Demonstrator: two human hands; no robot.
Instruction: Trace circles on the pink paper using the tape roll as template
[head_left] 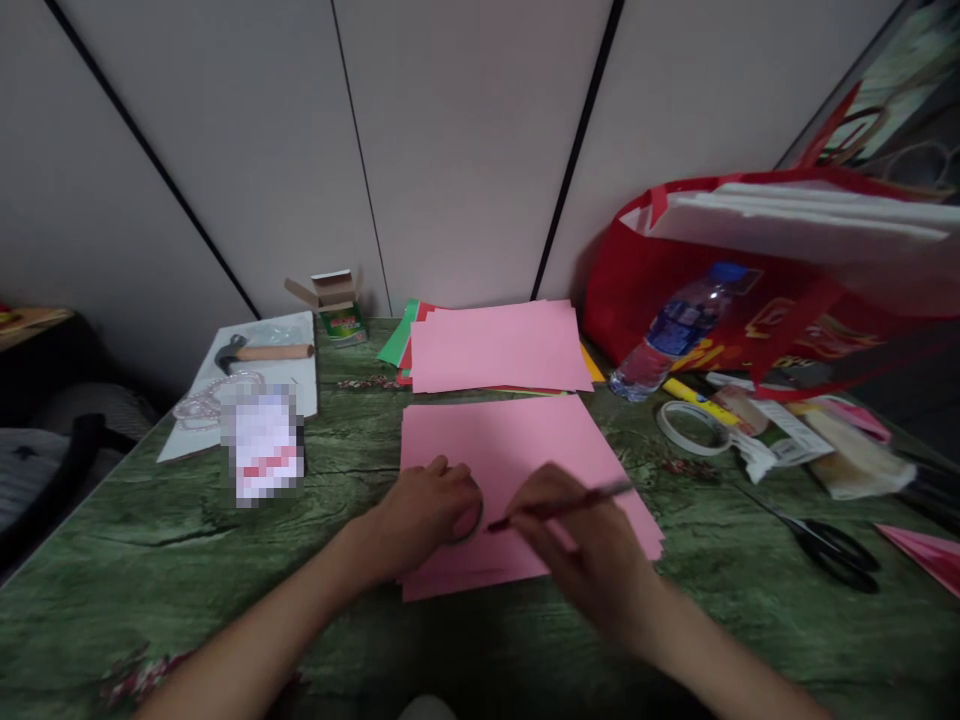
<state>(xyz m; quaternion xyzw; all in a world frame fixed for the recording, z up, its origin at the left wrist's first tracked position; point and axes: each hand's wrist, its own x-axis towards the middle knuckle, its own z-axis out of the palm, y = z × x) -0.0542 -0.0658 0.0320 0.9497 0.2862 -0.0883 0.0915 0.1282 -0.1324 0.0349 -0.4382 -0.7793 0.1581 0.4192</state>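
A stack of pink paper sheets (517, 430) lies on the table in front of me. My left hand (427, 505) rests on its left half, the fingers closed over a thin-rimmed round thing (469, 525) that is mostly hidden under them. In my right hand (592, 550) is a dark reddish pen (611, 491), gripped as for writing. Its tip points left, close to the paper and just beside the round thing's right edge. Motion blurs the right hand a little, and I cannot tell whether the tip touches the paper.
More pink sheets (495, 350) lie behind, over coloured paper. Leftward are a hammer (274, 352) on a white board, a small open box (343, 318) and a blurred-out item (264, 445). At right stand a bottle (667, 335), red bag (630, 270), tape roll (694, 428) and scissors (832, 550).
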